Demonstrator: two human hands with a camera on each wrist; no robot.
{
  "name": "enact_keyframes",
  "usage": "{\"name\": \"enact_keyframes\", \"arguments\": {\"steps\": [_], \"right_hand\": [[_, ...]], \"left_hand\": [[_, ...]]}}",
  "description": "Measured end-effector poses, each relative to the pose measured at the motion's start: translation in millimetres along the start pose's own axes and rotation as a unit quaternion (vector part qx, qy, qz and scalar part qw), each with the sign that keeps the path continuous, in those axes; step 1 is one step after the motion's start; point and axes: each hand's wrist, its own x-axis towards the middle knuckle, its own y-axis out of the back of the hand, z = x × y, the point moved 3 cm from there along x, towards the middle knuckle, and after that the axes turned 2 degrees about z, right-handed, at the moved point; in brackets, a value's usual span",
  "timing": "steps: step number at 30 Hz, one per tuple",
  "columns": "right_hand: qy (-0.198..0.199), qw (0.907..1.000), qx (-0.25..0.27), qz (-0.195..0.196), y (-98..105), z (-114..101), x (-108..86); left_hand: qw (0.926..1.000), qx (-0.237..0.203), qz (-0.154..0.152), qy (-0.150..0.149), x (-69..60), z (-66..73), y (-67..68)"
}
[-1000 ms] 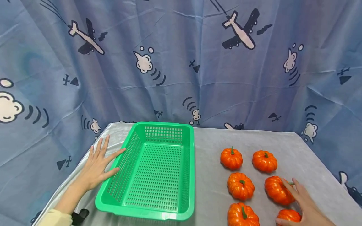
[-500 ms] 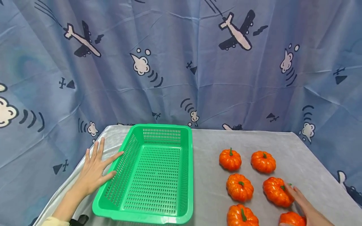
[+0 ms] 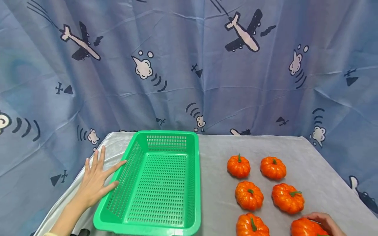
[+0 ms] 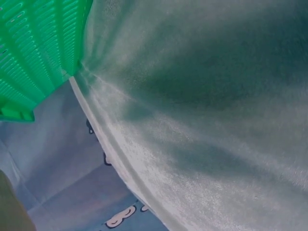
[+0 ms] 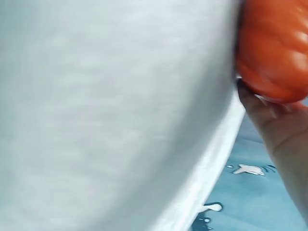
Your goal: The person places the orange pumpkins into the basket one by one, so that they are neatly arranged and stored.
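My left hand, fingers spread straight, lies at the left rim of a green plastic basket; thumb and forefinger reach over that rim. Bare mesh floor shows inside the basket. At the lower right of the head view, my right hand curls its fingers round the far side of the nearest right orange pumpkin. The right wrist view shows that same pumpkin against a digit of the right hand. Part of this hand is cut off by the frame or hidden behind the pumpkin.
Several more small orange pumpkins stand in two rows right of the basket, such as one with a green stem and one at the back. A pale cloth covers the table. A blue patterned curtain hangs behind.
My right hand has drawn back from the middle right pumpkin to the nearest one, which has shifted and turned. The left hand stays at the basket rim. The head view has swung slightly right.
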Motion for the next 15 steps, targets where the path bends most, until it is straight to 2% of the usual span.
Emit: {"name": "enact_keyframes", "arguments": {"steps": [3, 4, 7, 10, 13, 14, 15], "right_hand": [[-0.051, 0.9952, 0.071, -0.044, -4.5, -6.2, -1.0], [-0.047, 0.9958, 0.060, -0.050, -5.4, -6.5, -0.8], [-0.056, 0.9979, -0.012, -0.031, -9.2, -3.3, -1.6], [-0.072, 0.9950, -0.067, -0.014, -12.6, -1.6, -2.6], [-0.106, 0.9923, -0.014, -0.062, -10.6, -5.6, -1.7], [-0.119, 0.9905, -0.006, -0.068, -9.4, -8.0, -2.0], [-0.133, 0.9894, -0.031, -0.049, -9.5, -11.5, -2.0]], "left_hand": [[1.0000, -0.001, -0.001, 0.002, -1.6, 0.3, 0.9], [1.0000, -0.001, -0.001, 0.003, -1.9, 0.3, 1.0], [1.0000, -0.002, 0.000, 0.003, -2.9, 0.3, 1.4], [1.0000, -0.004, 0.002, 0.004, -4.1, 0.3, 1.9], [1.0000, -0.005, 0.002, 0.005, -5.1, 0.6, 2.1], [1.0000, -0.006, 0.001, 0.006, -5.3, 0.7, 1.9], [1.0000, -0.006, 0.000, 0.007, -5.5, 0.8, 1.6]]}}
